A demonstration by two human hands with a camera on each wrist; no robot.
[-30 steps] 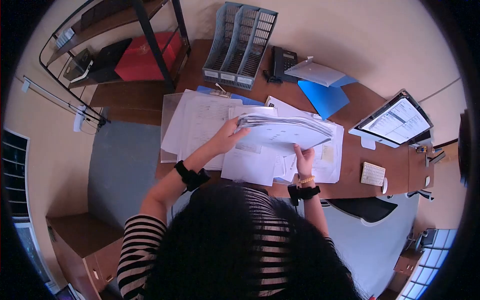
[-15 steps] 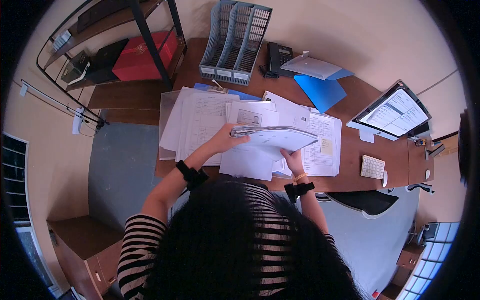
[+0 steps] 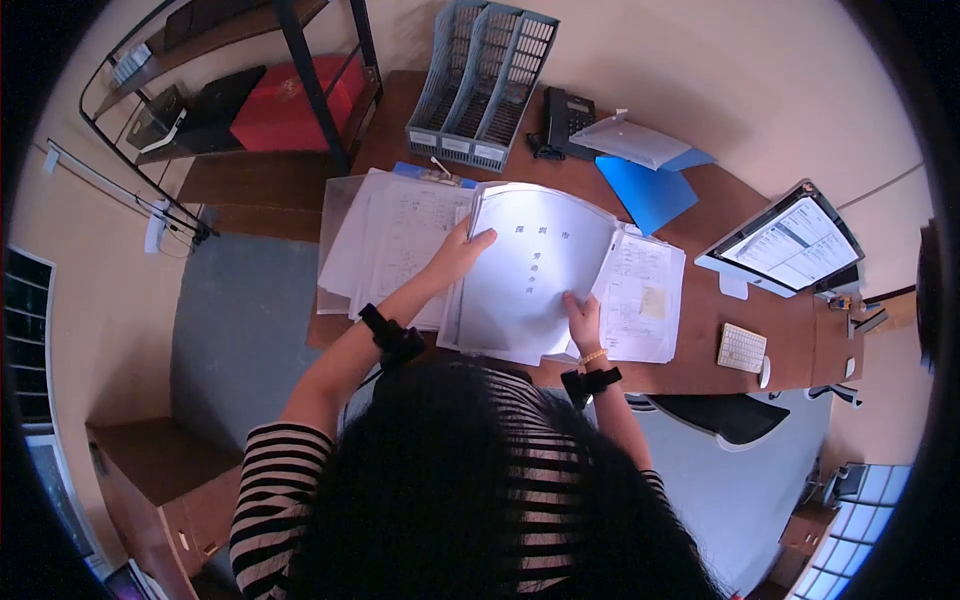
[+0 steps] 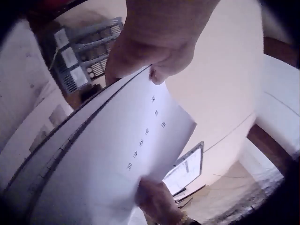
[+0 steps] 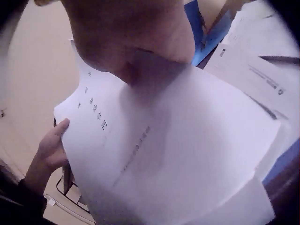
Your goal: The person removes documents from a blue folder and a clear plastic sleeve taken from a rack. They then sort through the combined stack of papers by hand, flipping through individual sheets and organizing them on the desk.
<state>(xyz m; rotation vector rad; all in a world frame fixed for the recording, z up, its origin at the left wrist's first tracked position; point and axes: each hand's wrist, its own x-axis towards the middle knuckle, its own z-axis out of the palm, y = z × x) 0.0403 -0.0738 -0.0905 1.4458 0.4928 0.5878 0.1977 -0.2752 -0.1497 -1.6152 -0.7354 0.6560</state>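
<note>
A thick stack of white sheets (image 3: pixel 540 270), its top page printed with a few dark characters, is held tilted above the desk. The left hand (image 3: pixel 458 254) grips its upper left edge, thumb on the top page and fingers behind. On the lower right side the right hand (image 3: pixel 584 322) pinches the stack, its thumb on the front page and its other fingers hidden behind. The left wrist view shows the left hand (image 4: pixel 154 47) clasping the bound edge of the stack (image 4: pixel 108 140). In the right wrist view the stack (image 5: pixel 187 140) bends slightly under the right hand (image 5: pixel 136 42).
More papers lie on the desk at left (image 3: pixel 395 230) and right (image 3: pixel 640 300). Behind stand a grey file rack (image 3: pixel 480 90), a black telephone (image 3: pixel 568 120) and a blue folder (image 3: pixel 648 195). A monitor (image 3: pixel 795 240) and keyboard (image 3: pixel 742 347) are at the right.
The stack has tilted up from nearly edge-on, so its printed top page now faces the head camera. Both hands have kept their hold, and the right hand has shifted slightly left since the first frame.
</note>
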